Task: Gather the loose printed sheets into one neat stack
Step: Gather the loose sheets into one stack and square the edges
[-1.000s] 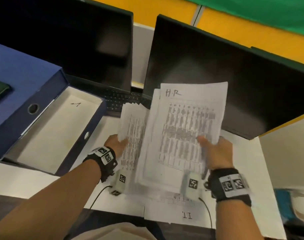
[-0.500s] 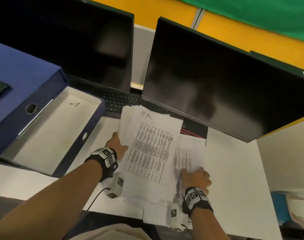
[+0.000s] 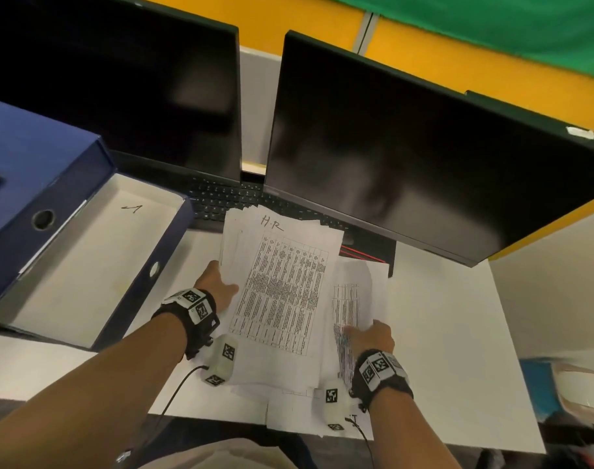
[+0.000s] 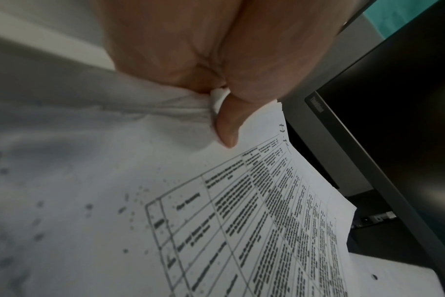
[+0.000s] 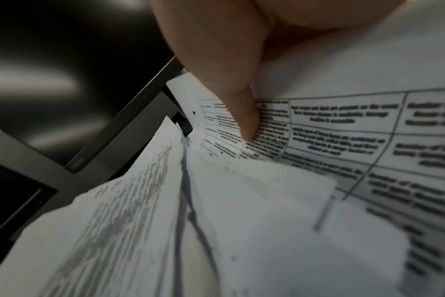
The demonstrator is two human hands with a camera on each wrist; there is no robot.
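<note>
Left hand (image 3: 217,286) pinches left edge of the "H.R" bundle (image 3: 282,289), thumb on top, edge crumpled in the grip. Bundle lies on white desk (image 3: 458,333), far end over keyboard (image 3: 221,201), edges fanned. Right hand (image 3: 371,336) grips loose printed sheets (image 3: 356,299) just right of bundle, thumb across the print; they curl upward beside it

Top sheet (image 3: 282,282) — handwritten "H.R".
</note>
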